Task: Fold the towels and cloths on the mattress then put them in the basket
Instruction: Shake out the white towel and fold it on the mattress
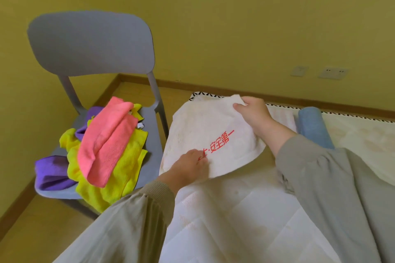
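Note:
A white towel [205, 126] with red printed characters is held above the near-left corner of the white quilted mattress [245, 220]. My left hand [189, 166] grips its near edge beside the red print. My right hand [253, 113] pinches its far corner. The towel looks folded over and hangs slightly curved between both hands. A rolled blue towel [313, 126] lies on the mattress to the right. No basket is in view.
A grey chair [92, 45] stands left of the mattress, its seat piled with a pink cloth [106, 141], yellow cloths [126, 168] and purple cloths [52, 173]. Wooden floor and yellow walls surround it; wall sockets [333, 73] sit at the right.

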Motion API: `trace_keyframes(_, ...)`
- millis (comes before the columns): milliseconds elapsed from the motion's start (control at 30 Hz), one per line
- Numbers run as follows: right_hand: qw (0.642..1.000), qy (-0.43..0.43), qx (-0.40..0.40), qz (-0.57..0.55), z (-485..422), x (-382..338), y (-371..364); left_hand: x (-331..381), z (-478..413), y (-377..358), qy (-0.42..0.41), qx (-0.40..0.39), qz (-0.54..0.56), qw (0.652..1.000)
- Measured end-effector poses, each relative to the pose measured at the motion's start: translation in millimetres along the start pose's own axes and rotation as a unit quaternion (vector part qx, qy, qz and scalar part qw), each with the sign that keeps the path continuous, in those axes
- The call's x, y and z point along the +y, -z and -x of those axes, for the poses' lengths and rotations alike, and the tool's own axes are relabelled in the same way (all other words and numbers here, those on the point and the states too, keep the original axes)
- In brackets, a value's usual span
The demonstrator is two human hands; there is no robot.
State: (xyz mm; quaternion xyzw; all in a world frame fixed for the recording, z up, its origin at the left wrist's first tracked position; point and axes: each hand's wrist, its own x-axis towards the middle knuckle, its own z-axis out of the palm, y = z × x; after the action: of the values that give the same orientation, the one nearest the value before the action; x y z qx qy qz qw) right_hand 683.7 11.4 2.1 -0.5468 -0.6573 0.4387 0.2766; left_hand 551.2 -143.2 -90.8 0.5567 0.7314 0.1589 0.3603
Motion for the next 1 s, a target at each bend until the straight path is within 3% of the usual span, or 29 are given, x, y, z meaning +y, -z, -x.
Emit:
trace_keyframes(167, 0.984, 0.144, -0.042, 0.095, 10, -50, 4, 17, 1, 51, -0.05, 0.184, -0.02, 0.981)
trace_keyframes(267, 0.963, 0.206, -0.065, 0.163, 18, -81, 7, 35, 4, 94, -0.072, 0.316, -0.11, 0.94)
trace_keyframes(367, 0.942, 0.254, -0.092, 0.202, 25, -106, 10, 52, 9, 132, -0.088, 0.371, -0.148, 0.913)
trace_keyframes(467, 0.927, 0.284, -0.113, 0.218, 38, -125, 17, 71, 22, 160, -0.104, 0.342, -0.102, 0.929)
trace_keyframes(567, 0.913, 0.306, -0.114, 0.245, 51, -142, 24, 88, 36, 178, -0.098, 0.241, 0.005, 0.966)
trace_keyframes(700, 0.896, 0.321, -0.117, 0.283, 68, -160, 29, 108, 59, 192, -0.092, 0.141, 0.123, 0.978)
trace_keyframes(833, 0.883, 0.331, -0.126, 0.308, 87, -173, 35, 115, 74, 195, -0.068, 0.084, 0.095, 0.99)
trace_keyframes(1000, 0.874, 0.354, -0.104, 0.316, 99, -181, 42, 118, 92, 198, -0.074, 0.135, -0.012, 0.988)
